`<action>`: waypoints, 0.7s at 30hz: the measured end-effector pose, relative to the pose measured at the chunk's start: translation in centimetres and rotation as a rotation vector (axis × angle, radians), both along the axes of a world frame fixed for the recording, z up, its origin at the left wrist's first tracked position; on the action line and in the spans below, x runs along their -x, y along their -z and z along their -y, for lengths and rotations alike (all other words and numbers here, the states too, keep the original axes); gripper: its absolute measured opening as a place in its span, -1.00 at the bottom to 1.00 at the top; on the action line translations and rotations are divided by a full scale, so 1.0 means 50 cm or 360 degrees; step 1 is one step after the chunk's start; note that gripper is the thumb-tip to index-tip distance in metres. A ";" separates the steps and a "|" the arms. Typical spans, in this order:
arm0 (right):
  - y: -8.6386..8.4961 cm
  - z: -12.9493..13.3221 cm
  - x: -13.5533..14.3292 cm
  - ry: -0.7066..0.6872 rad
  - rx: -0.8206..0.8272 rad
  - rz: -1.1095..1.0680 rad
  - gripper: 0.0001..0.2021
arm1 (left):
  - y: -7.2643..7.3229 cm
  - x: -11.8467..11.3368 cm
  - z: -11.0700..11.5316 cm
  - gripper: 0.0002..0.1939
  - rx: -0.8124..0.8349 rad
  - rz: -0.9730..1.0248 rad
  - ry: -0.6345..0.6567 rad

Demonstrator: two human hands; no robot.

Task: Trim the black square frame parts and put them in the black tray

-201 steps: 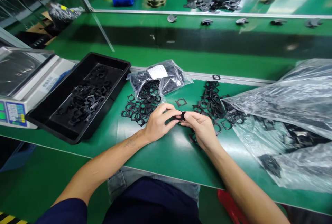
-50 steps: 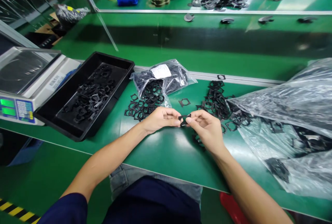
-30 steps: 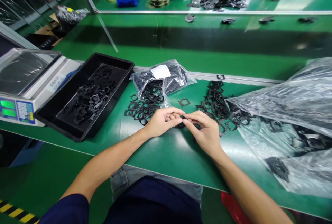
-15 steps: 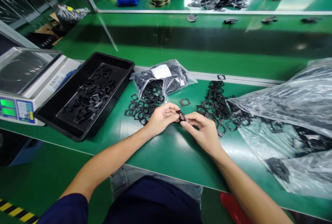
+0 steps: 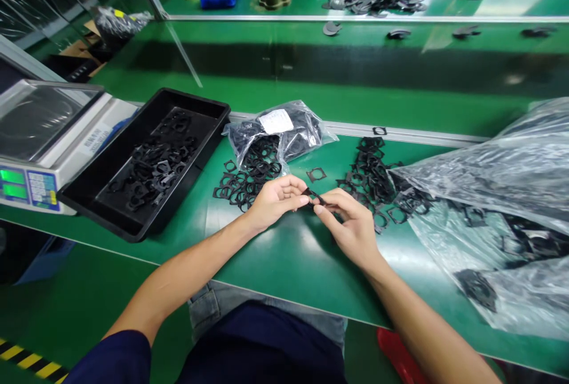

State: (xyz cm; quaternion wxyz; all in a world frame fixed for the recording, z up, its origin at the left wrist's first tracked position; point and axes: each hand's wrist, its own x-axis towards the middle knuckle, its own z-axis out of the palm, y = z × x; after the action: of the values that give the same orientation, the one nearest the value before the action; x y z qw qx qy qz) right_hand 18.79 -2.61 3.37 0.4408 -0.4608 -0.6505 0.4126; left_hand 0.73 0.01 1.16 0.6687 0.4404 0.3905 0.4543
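**While both hands pinch one black frame, its lookalikes are piled all around**

Since the left hand and right hand are nearly together, the small black frame sits tilted between their fingertips, just above the green worktable. Both are clamped on it (fingers cover a chunk, so I can't make out its full outline). Left pile spills out by the labelled plastic bag, right pile runs up to the big clear plastic bag, and one loose frame lies between them. Over on the left, a black tray full of similar bits sits beside the digital scale.
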 end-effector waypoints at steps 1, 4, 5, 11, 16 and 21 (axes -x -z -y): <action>-0.001 -0.001 0.000 -0.0029 0.0042 -0.0041 -0.77 | 0.001 0.000 0.000 -0.58 0.0010 -0.0002 -0.0009; -0.004 -0.007 -0.002 -0.0138 0.0129 -0.0108 -0.72 | 0.001 -0.001 0.000 -0.55 0.0031 -0.0003 -0.0031; -0.005 -0.008 -0.004 -0.0167 0.0145 -0.0112 -0.71 | 0.001 -0.001 0.000 -0.54 0.0037 -0.0001 -0.0031; -0.010 -0.011 -0.007 -0.0240 0.0216 -0.0078 -0.63 | -0.002 -0.003 -0.001 -0.53 0.0046 0.0011 -0.0037; -0.014 -0.010 -0.007 -0.0253 0.0198 -0.0056 -0.62 | 0.000 0.000 -0.003 -0.53 0.0136 0.0062 0.0009; -0.017 -0.009 -0.005 -0.0263 0.0238 -0.0114 -0.60 | -0.002 0.001 -0.001 -0.53 0.0252 0.0157 0.0042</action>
State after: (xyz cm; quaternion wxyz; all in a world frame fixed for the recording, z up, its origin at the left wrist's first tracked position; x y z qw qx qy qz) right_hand 19.05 -2.17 4.20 0.3926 -0.4222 -0.6375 0.5112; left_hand 0.70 0.09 1.24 0.7257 0.3685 0.3860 0.4343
